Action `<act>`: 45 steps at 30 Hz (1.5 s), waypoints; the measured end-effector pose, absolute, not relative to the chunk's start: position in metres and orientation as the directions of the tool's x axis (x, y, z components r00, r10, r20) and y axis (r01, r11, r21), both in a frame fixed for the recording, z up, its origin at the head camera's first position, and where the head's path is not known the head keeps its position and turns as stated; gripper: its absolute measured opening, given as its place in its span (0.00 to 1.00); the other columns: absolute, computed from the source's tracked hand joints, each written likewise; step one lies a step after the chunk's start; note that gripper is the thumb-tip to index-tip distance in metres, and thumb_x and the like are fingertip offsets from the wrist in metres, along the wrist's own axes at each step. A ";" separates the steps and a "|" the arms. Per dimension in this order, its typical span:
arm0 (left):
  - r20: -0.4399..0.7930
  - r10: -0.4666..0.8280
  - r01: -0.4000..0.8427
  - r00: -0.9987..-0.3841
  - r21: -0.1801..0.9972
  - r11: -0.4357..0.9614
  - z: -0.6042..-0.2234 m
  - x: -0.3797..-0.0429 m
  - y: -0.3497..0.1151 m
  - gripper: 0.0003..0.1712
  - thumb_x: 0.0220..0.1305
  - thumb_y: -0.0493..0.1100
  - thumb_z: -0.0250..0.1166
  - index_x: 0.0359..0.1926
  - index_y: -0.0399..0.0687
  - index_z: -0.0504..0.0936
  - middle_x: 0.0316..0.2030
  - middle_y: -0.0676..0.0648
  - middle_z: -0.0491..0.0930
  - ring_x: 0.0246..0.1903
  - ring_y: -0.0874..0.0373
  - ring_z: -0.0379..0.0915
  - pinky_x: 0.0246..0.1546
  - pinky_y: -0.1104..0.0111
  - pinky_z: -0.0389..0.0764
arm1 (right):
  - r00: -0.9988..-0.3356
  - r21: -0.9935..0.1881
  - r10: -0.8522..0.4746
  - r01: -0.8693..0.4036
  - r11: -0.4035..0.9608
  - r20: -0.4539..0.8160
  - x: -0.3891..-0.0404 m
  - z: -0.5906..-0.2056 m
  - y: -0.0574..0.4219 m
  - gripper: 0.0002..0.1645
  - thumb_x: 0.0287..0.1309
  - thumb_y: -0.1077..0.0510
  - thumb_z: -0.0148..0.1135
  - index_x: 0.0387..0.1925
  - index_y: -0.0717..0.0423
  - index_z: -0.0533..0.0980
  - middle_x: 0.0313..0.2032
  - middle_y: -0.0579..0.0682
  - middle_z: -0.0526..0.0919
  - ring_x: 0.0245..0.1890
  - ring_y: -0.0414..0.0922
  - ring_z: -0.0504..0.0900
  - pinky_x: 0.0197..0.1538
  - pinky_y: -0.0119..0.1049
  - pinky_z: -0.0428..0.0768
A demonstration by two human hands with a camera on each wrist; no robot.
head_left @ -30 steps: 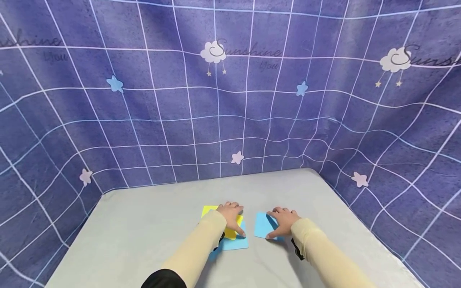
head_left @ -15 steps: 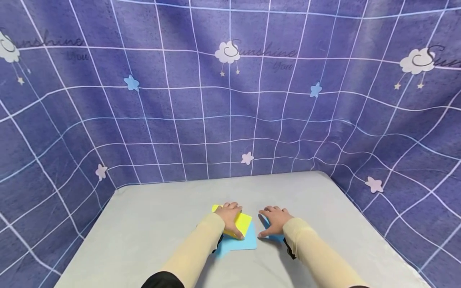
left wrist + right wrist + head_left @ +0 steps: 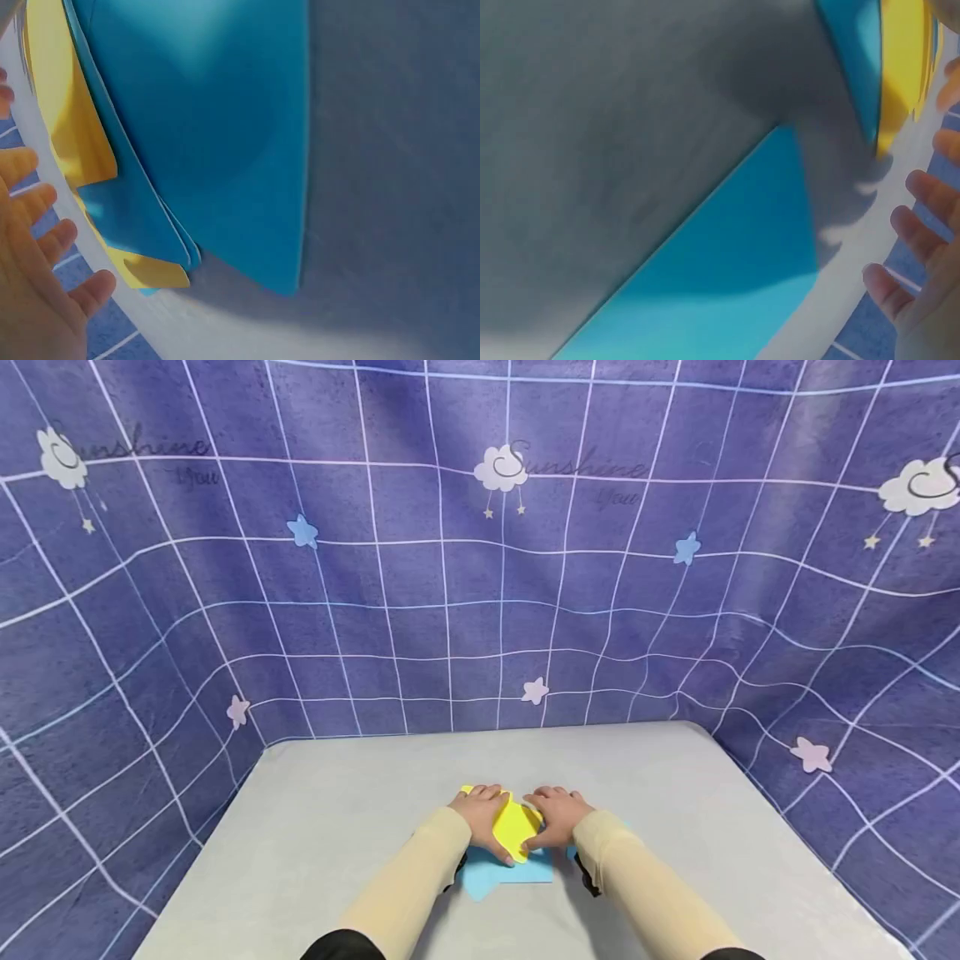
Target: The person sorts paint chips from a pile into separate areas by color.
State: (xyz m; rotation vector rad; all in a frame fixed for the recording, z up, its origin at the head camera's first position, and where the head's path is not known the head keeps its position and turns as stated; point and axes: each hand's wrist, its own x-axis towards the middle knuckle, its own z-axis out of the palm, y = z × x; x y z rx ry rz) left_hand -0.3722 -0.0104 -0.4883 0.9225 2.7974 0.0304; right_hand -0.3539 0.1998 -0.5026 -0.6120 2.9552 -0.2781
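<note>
My left hand [image 3: 482,818] rests over the left part of a yellow card [image 3: 517,831], its thumb reaching toward the front. From the right, my right hand [image 3: 561,818] meets the same card, its thumb tip at the card's edge. Beneath the yellow card lie overlapping blue cards [image 3: 528,870], one corner pointing forward. In the left wrist view, blue [image 3: 210,112] and yellow [image 3: 71,112] layers fan unevenly beside spread fingers [image 3: 56,241]. The right wrist view shows loosely extended fingers [image 3: 915,232] and a separate blue card [image 3: 727,247] flat below the wrist.
A pale grey tabletop [image 3: 360,827] carries the cards. Blue-purple curtain fabric [image 3: 420,568], printed with grid lines, clouds and stars, hangs behind it and along both sides. Cream sleeves [image 3: 405,885] cover my forearms.
My right hand has moved left, off the separate blue card and up to the yellow card. The left hand has shifted slightly left over the stack. The head view has turned left.
</note>
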 end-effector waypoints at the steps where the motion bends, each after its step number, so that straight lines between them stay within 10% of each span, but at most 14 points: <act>1: -0.189 0.591 0.587 -0.784 0.080 0.805 -0.485 -0.370 -0.011 0.67 0.45 0.75 0.77 0.78 0.46 0.63 0.75 0.44 0.62 0.74 0.46 0.57 0.71 0.46 0.62 | -0.912 -0.201 -0.404 -0.384 0.901 -0.068 -0.355 -0.504 0.198 0.53 0.50 0.29 0.74 0.71 0.52 0.72 0.66 0.55 0.74 0.66 0.58 0.71 0.64 0.63 0.70; 45: -0.103 0.626 0.632 -0.773 -0.043 0.774 -0.512 -0.382 -0.012 0.69 0.39 0.84 0.72 0.77 0.54 0.66 0.65 0.44 0.67 0.65 0.50 0.64 0.64 0.50 0.68 | -0.876 -0.277 -0.479 -0.449 0.850 -0.051 -0.348 -0.521 0.180 0.48 0.54 0.36 0.72 0.72 0.53 0.72 0.69 0.54 0.72 0.68 0.58 0.68 0.63 0.64 0.68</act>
